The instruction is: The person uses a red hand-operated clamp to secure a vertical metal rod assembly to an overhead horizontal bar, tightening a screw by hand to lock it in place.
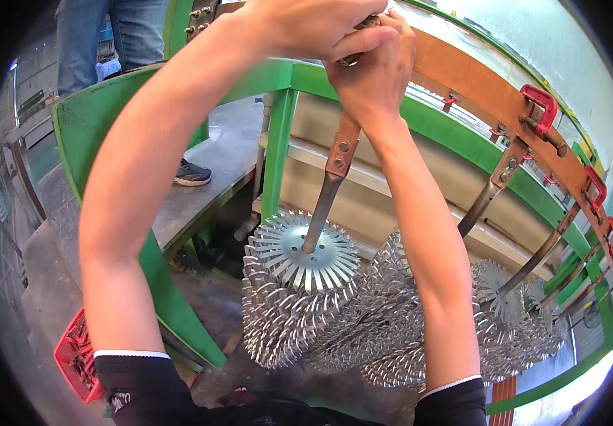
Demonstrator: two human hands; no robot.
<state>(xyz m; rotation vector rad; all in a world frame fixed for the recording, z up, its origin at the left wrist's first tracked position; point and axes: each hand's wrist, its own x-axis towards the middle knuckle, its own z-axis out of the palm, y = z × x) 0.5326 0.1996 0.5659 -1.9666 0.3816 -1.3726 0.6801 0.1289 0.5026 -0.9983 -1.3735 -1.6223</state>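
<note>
Both arms are raised to the top of the view, and the hands meet at a copper-coloured bar (455,67). My left hand (306,28) is closed, with its thumb stretched toward the right hand. Beside it my right hand (377,74) curls round the same spot. Between them show bits of a dark metal piece (351,59), mostly covered by fingers. Just below, a copper bracket (342,145) with two bolts joins a grey metal rod (324,206). From that rod hangs a stack of toothed, silvery metal parts (278,319) beneath a slotted disc (306,245).
Red C-clamps (544,110) sit along the bar to the right, above more rods and hanging stacks (512,341). A curved green frame (313,79) runs below the bar. A red basket (68,362) of small parts stands lower left. Another person's jeans (136,32) and shoe (193,175) show upper left.
</note>
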